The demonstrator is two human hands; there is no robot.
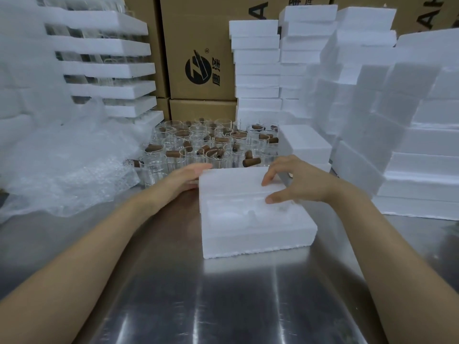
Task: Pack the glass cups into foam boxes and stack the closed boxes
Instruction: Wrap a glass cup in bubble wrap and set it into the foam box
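Note:
A white foam box (258, 234) lies open on the steel table in front of me, its moulded recess showing at the near half; I cannot tell whether a glass lies in it. A foam lid (231, 181) sits tilted over the box's far half. My left hand (186, 176) lies flat, with straight fingers against the lid's left edge. My right hand (298, 181) holds the lid's right end, the thumb on its near edge and the fingers curled over the top. Behind the box stand several glass cups (198, 145) with brown corks in them.
Bubble wrap (64, 167) is heaped at the left. Behind it rise foam trays with glassware (104, 70). Foam boxes (258, 78) are stacked at the back and right, one stack (422, 150) close beside my right arm. Cardboard cartons (198, 58) line the back.

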